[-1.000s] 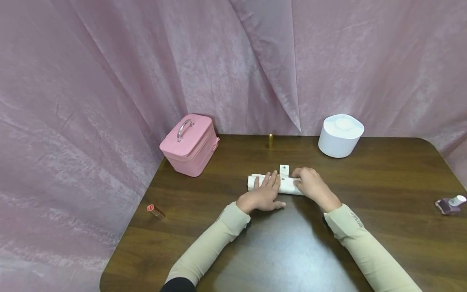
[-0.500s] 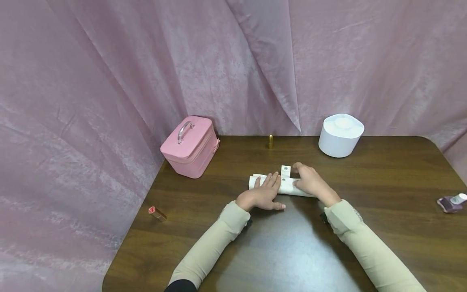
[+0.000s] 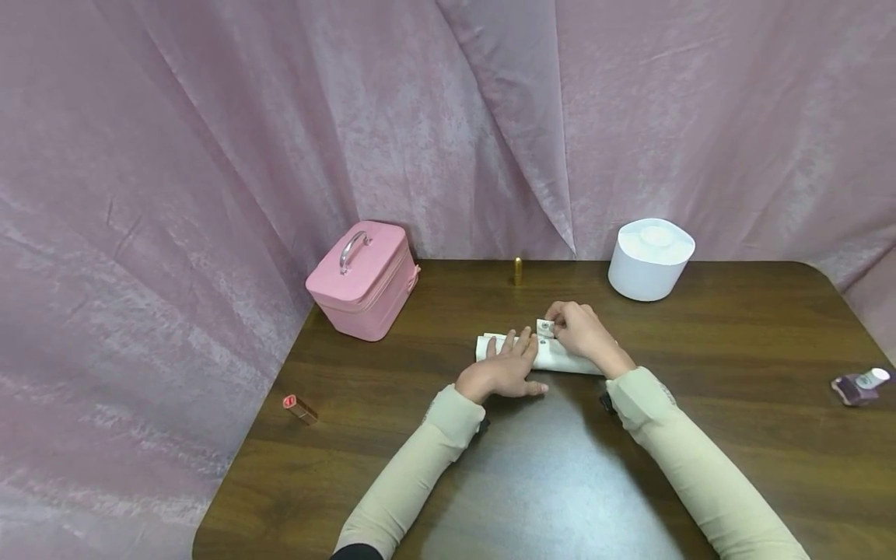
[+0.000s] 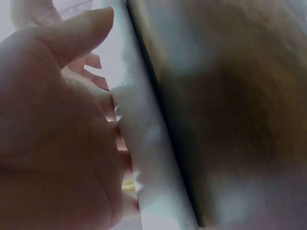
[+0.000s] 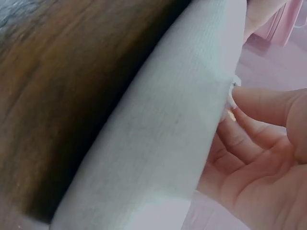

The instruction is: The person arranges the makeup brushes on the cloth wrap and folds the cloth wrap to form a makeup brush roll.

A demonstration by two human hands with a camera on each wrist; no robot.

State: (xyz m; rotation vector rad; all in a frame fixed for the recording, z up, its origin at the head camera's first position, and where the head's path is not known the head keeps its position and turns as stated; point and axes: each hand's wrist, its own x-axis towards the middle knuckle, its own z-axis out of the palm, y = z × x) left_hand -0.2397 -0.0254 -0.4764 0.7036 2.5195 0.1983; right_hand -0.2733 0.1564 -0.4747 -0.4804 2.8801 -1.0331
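Note:
A rolled-up white fabric pouch (image 3: 560, 358) lies crosswise on the table, with a short snap strap (image 3: 544, 327) standing out from its far side. My left hand (image 3: 502, 373) rests on the left part of the roll, fingers straight and spread, thumb out to the side. At the strap, my right hand (image 3: 582, 330) pinches its edge between thumb and fingers. In the right wrist view the roll (image 5: 153, 120) partly hides those fingertips (image 5: 242, 98). The left wrist view has the left palm (image 4: 62, 139) alongside the roll (image 4: 139, 129).
Around the brown table (image 3: 392, 459) stand a pink vanity case (image 3: 364, 280) at back left, a small gold tube (image 3: 518, 271) at the back, and a white lidded container (image 3: 651, 260) at back right. A lipstick (image 3: 300, 409) is at left, a nail polish bottle (image 3: 859, 386) at far right.
My right hand has shifted from the right part of the roll to the strap, up and to the left, and now pinches it. The left hand stays in place.

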